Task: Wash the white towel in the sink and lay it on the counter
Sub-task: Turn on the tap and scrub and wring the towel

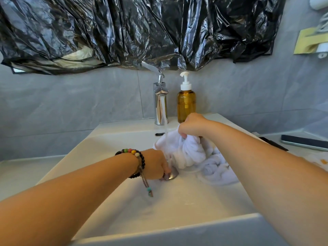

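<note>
My left hand (156, 164) is low in the sink (113, 144) at the drain plug (171, 175), the fingers hidden so I cannot tell if they grip it, and my right hand (192, 125) pinches the bunched white towel (191, 155) inside the basin under the running faucet (160, 102). I think that if the plug closes while water runs, the basin may fill and overflow, or a towel fold may slip into the drain. I count one towel, one faucet, one soap bottle (186, 103), one phone (305, 142) on the counter (301, 153).

Left hand (156, 164) fingers hidden over the drain plug (171, 175).
</note>
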Demonstrator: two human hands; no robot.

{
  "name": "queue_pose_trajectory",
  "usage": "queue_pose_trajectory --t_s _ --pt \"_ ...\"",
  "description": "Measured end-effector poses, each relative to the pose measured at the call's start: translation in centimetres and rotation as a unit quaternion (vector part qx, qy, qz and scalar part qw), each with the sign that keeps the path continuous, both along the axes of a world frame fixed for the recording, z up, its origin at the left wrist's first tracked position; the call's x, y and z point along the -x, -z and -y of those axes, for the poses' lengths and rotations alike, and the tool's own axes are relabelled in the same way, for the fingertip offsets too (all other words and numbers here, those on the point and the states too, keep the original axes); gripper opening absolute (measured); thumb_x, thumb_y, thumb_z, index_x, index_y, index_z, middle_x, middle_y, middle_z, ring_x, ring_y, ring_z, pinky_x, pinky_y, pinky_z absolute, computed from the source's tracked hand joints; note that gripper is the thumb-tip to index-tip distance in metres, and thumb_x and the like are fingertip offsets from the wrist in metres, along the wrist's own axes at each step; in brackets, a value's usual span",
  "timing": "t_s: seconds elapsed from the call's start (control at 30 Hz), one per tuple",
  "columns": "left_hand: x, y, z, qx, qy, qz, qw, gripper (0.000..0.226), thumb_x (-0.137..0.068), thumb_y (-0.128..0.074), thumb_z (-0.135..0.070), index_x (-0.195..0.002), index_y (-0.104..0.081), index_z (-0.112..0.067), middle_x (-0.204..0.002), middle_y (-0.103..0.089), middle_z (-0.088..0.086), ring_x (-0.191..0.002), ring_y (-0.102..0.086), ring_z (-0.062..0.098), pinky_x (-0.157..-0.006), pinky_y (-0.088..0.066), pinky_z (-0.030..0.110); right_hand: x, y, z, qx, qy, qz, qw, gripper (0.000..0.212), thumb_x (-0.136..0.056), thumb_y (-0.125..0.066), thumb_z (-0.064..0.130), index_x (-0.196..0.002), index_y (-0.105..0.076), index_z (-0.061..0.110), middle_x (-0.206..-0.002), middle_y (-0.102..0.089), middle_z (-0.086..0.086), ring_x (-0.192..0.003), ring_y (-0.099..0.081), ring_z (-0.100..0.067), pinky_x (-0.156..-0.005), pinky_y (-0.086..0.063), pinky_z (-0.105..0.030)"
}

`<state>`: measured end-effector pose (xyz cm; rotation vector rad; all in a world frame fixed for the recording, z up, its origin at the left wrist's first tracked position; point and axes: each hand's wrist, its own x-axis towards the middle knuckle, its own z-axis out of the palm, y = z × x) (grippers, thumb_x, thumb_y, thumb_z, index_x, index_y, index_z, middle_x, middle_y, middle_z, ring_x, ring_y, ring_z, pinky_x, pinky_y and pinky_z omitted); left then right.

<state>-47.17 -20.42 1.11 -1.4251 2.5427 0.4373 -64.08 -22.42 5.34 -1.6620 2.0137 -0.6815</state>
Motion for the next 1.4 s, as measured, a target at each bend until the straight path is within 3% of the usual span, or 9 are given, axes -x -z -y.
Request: queue_pose_trajectory --t_s 0.1,0.37,0.5,0.6,0.77,0.9,1.07,1.2,1.4 --pt "-2.1 -0.5 1.9 -0.019 -0.092 -0.151 0.984 0.013 -0.087 -0.064 -0.016 -0.088 -0.076 -0.022 -0.09 -0.071 -0.009 -0.093 -0.063 0.011 -0.087 -0.053 0.021 -0.3 0.5 0.2 -0.029 -0.008 0.109 0.994 0.031 -0.072 -0.07 0.014 -0.096 -0.054 0.003 -0.091 -0.052 -0.018 -0.072 -0.053 -0.032 -0.057 -0.042 -0.029" --pt "-3.6 -0.6 3.3 -0.1 -0.189 -0.329 0.92 0.022 -0.093 -0.061 -0.039 -0.105 -0.06 -0.02 -0.119 -0.062 -0.002 -0.115 -0.057 0.013 -0.097 -0.05 0.038 -1.3 0.5 0.1 -0.053 -0.113 0.43 0.894 0.023 -0.084 -0.06 0.019 -0.068 -0.067 0.005 -0.073 -0.063 -0.014 -0.069 -0.062 -0.027 -0.07 -0.05 -0.034" --pt "-3.1 -0.8 2.9 -0.17 -0.175 -0.447 0.861 0.013 -0.09 -0.068 -0.021 -0.095 -0.058 -0.015 -0.107 -0.071 0.002 -0.114 -0.062 0.017 -0.089 -0.05 0.038 -1.2 0.6 0.2 -0.089 -0.095 0.442 0.887 0.059 -0.08 -0.071 0.037 -0.122 -0.06 -0.004 -0.118 -0.065 -0.025 -0.111 -0.063 -0.037 -0.096 -0.051 -0.044" --pt "-2.9 -1.2 3.1 -0.224 -0.177 -0.529 0.799 0.044 -0.084 -0.075 -0.014 -0.122 -0.053 -0.009 -0.11 -0.072 0.007 -0.106 -0.067 0.02 -0.087 -0.054 0.041 -1.3 1.3 0.7 -0.055 -0.031 0.44 0.896 0.043 -0.094 -0.061 0.027 -0.118 -0.06 -0.009 -0.108 -0.062 -0.019 -0.101 -0.06 -0.028 -0.101 -0.048 -0.042" --pt "-2.7 -2.8 2.9 -0.179 -0.154 -0.642 0.729 0.028 -0.09 -0.06 0.001 -0.116 -0.061 -0.009 -0.102 -0.068 0.006 -0.093 -0.064 0.018 -0.079 -0.052 0.033 -2.3 2.4 -0.2 -0.141 0.005 0.378 0.915 0.036 -0.096 -0.055 0.039 -0.084 -0.065 0.006 -0.074 -0.069 -0.009 -0.078 -0.061 -0.025 -0.077 -0.051 -0.032" --pt "-2.6 -3.4 3.0 -0.157 -0.16 -0.682 0.696 0.025 -0.09 -0.055 0.004 -0.112 -0.059 -0.007 -0.089 -0.064 0.007 -0.079 -0.062 0.018 -0.071 -0.051 0.03 -3.0 2.8 0.1 -0.078 0.01 0.352 0.933 0.019 -0.098 -0.053 0.032 -0.087 -0.058 0.017 -0.096 -0.065 -0.006 -0.091 -0.062 -0.022 -0.089 -0.05 -0.034" --pt "-2.7 -3.1 3.7 -0.083 -0.21 -0.639 0.735 0.024 -0.081 -0.077 -0.02 -0.096 -0.06 -0.012 -0.082 -0.065 0.009 -0.07 -0.064 0.022 -0.065 -0.054 0.033 -2.5 2.4 1.5 0.01 0.062 0.392 0.918 0.027 -0.075 -0.073 0.002 -0.096 -0.056 -0.002 -0.088 -0.062 -0.018 -0.079 -0.064 -0.032 -0.075 -0.054 -0.038" --pt "-3.6 -3.1 3.6 -0.095 -0.222 -0.504 0.829 0.03 -0.071 -0.086 -0.029 -0.089 -0.072 -0.01 -0.087 -0.075 0.008 -0.078 -0.071 0.024 -0.083 -0.058 0.039 -1.4 1.6 1.8 0.094 0.075 0.47 0.874 0.061 -0.06 -0.083 0.018 -0.114 -0.057 0.003 -0.099 -0.064 -0.015 -0.084 -0.064 -0.027 -0.076 -0.053 -0.035" --pt "-4.2 -2.6 3.3 -0.161 -0.218 -0.332 0.904 0.05 -0.085 -0.063 -0.059 -0.107 -0.07 -0.014 -0.101 -0.074 0.001 -0.096 -0.07 0.02 -0.092 -0.055 0.035 -1.8 -0.3 0.0 0.099 -0.023 0.53 0.842 0.026 -0.076 -0.054 0.003 -0.099 -0.064 0.002 -0.082 -0.057 -0.012 -0.068 -0.056 -0.025 -0.066 -0.048 -0.031"
